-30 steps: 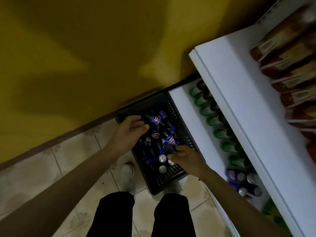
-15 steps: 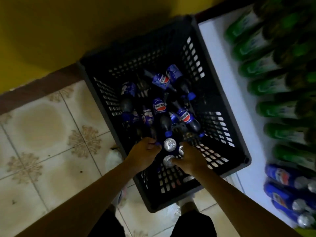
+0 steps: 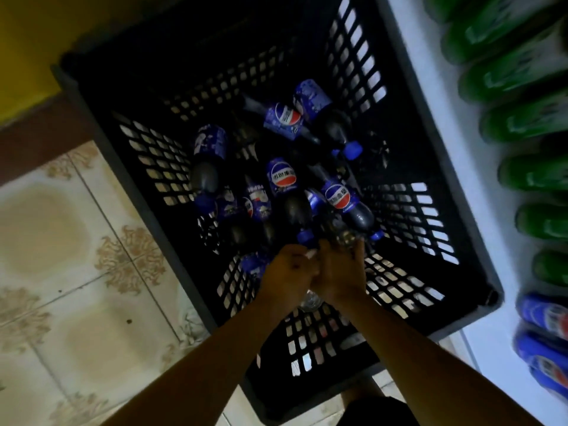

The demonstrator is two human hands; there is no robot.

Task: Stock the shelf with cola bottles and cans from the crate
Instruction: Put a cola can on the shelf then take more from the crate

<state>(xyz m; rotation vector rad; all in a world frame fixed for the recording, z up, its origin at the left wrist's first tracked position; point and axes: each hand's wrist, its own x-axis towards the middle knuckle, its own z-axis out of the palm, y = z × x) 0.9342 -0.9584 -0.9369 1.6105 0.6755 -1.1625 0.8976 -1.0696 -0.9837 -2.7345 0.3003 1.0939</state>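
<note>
Both hands are low in the near end of the black slotted crate (image 3: 215,41), pressed together side by side.
- left hand (image 3: 287,272): fingers curled under. What they're on is hidden, so I can't tell the grip.
- right hand (image 3: 341,270): fingers reach forward and down with the tips out of sight. Can't tell here either.
- can (image 3: 310,299): a silver top shows just under the two wrists, on the crate bottom.

In the way: cola bottles (image 3: 281,182) lie heaped every which way right ahead of the fingertips. The nearest blue caps are almost touching the fingers. The forearms come in over the crate's near wall.

Labels: blue wrap with the red-white-blue Pepsi globe. Chinese characters run across the globe, too blurred to read.

Surroundings:
- Right of the right hand, past the crate wall, is the white shelf (image 3: 458,118), with the crate butted against it.
- A row of green bottles (image 3: 522,118) stands on the shelf, ahead and to the right, with the print smeared.
- Blue cans (image 3: 544,318) sit on the shelf nearer the person, with the same globe logo.
- Left of the left hand is the patterned tile floor (image 3: 61,241).
- Further ahead on that side are the brown skirting (image 3: 37,127) and the yellow wall (image 3: 30,32).
</note>
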